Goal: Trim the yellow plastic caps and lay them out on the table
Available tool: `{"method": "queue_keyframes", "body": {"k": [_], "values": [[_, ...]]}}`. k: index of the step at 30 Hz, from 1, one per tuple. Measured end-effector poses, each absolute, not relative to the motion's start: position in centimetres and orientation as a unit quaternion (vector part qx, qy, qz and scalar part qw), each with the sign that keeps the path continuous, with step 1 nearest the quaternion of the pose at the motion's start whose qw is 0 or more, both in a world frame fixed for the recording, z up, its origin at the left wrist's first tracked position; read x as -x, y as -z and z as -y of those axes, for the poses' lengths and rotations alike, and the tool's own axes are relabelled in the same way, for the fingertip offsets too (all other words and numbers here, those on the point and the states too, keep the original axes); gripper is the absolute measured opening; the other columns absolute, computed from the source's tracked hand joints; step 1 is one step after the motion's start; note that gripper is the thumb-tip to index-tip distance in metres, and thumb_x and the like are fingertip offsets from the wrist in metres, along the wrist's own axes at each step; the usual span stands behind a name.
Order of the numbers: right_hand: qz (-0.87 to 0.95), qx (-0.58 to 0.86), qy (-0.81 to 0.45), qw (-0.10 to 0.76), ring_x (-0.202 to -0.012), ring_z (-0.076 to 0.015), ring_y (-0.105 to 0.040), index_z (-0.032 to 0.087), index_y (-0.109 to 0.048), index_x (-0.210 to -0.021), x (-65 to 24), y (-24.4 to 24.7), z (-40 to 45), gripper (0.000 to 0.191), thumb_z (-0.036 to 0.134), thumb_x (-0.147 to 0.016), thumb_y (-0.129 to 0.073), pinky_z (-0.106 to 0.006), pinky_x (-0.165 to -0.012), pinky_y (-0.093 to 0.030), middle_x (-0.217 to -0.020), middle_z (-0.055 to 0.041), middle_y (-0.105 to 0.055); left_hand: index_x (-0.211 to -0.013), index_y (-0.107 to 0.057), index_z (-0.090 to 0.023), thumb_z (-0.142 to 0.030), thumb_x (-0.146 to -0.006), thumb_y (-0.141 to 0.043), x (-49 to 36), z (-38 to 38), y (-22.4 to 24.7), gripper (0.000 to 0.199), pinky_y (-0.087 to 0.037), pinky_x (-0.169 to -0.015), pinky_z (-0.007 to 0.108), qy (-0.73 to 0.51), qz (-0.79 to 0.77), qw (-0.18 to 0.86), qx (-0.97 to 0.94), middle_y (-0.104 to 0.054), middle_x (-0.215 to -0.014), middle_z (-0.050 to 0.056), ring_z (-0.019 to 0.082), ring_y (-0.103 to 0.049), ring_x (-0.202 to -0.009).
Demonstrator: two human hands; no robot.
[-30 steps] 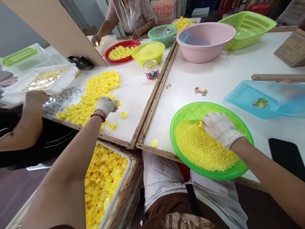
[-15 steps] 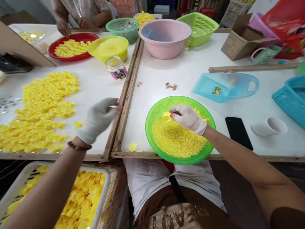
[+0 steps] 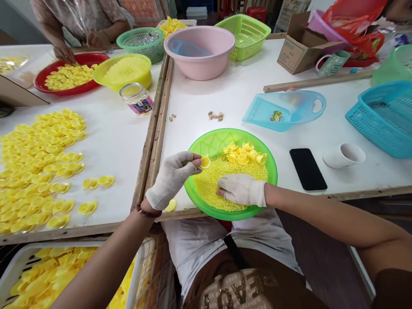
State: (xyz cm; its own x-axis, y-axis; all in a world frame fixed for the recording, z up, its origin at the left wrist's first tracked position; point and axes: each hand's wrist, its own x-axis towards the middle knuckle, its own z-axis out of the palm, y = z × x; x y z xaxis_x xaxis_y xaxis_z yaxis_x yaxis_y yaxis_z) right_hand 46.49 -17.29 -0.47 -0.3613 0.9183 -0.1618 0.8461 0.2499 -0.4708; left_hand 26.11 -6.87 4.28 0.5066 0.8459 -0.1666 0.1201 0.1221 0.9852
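Note:
My left hand (image 3: 174,177), in a white fingerless-tipped glove, pinches a small yellow toy cup (image 3: 205,162) over the left rim of a green plate-like bowl (image 3: 273,171). Small yellow pellets (image 3: 209,183) fill much of this bowl. My right hand (image 3: 242,189), gloved the same way, is down in the pellets with its fingers curled together; its fingertips are partly buried. Several loose toy cups (image 3: 243,158) lie at the bowl's far right side. A yellow disc (image 3: 171,205) rests on the table, partly behind my left wrist.
Many yellow saucer-like pieces (image 3: 38,159) cover the left table. A wooden strip (image 3: 154,133) divides the tables. A phone (image 3: 308,169), a paper cup (image 3: 344,156) and a blue scoop (image 3: 283,116) lie to the right. Beyond the red tray (image 3: 40,83) sits another person.
My left hand has come from the left table to the bowl and now has a toy cup. My right hand has lowered into the pellets without its cup. Extra pieces lie on the left table.

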Motion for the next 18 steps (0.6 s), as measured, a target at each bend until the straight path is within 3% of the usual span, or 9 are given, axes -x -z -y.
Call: {"method": "queue_keyframes", "body": {"k": [3, 6, 8, 10, 14, 18], "values": [[0.740, 0.577, -0.317, 0.136, -0.060, -0.0134, -0.045, 0.020, -0.052, -0.069, -46.7, -0.1, 16.8, 0.035, 0.035, -0.101, -0.056, -0.030, -0.059, -0.034, -0.064, 0.0009, -0.053, -0.098, -0.076, -0.013, -0.044, -0.077, -0.085, -26.7, 7.2, -3.7, 0.039, -0.061, -0.082, 0.032, -0.283, -0.411, 0.626, -0.599, -0.075, -0.092, 0.006, 0.018, -0.071, -0.084], [0.626, 0.571, -0.424, 0.319, -0.053, -0.0100, -0.038, 0.022, -0.041, -0.067, -47.3, -1.6, 15.8, 0.045, 0.048, -0.104, -0.050, -0.028, -0.053, -0.031, -0.059, 0.0054, -0.041, -0.096, -0.076, -0.013, -0.044, -0.080, -0.082, -27.5, 7.5, -3.0, 0.035, -0.059, -0.074, 0.029, -0.272, -0.408, 0.608, -0.624, -0.074, -0.087, 0.006, 0.016, -0.068, -0.075], [0.504, 0.526, -0.508, 0.460, -0.048, -0.0087, -0.035, 0.024, -0.040, -0.070, -47.5, -2.8, 15.1, 0.049, 0.061, -0.100, -0.051, -0.027, -0.048, -0.028, -0.060, 0.0068, -0.038, -0.095, -0.075, -0.014, -0.045, -0.082, -0.080, -28.1, 7.6, -2.6, 0.034, -0.058, -0.069, 0.028, -0.260, -0.396, 0.613, -0.632, -0.072, -0.082, 0.005, 0.015, -0.067, -0.070], [0.417, 0.472, -0.550, 0.549, -0.045, -0.0080, -0.034, 0.024, -0.042, -0.071, -47.2, -3.8, 14.4, 0.054, 0.071, -0.095, -0.053, -0.026, -0.044, -0.025, -0.060, 0.0075, -0.038, -0.095, -0.074, -0.014, -0.044, -0.082, -0.079, -28.8, 7.8, -2.3, 0.033, -0.058, -0.069, 0.027, -0.240, -0.383, 0.635, -0.627, -0.071, -0.081, 0.004, 0.015, -0.066, -0.069], [0.342, 0.440, -0.528, 0.641, -0.045, -0.0087, -0.039, 0.025, -0.040, -0.070, -45.9, -5.0, 13.1, 0.061, 0.082, -0.087, -0.056, -0.026, -0.044, -0.029, -0.058, 0.0076, -0.036, -0.092, -0.073, -0.014, -0.043, -0.083, -0.077, -30.2, 8.5, -2.1, 0.030, -0.060, -0.073, 0.029, -0.198, -0.352, 0.671, -0.622, -0.069, -0.083, 0.004, 0.015, -0.066, -0.071], [0.314, 0.436, -0.523, 0.662, -0.045, -0.0084, -0.038, 0.025, -0.039, -0.071, -45.6, -5.2, 12.6, 0.060, 0.081, -0.087, -0.056, -0.026, -0.043, -0.029, -0.058, 0.0081, -0.035, -0.086, -0.071, -0.015, -0.040, -0.082, -0.077, -30.8, 8.9, -2.0, 0.026, -0.059, -0.073, 0.027, -0.191, -0.335, 0.688, -0.615, -0.068, -0.081, 0.003, 0.014, -0.065, -0.072]]}}
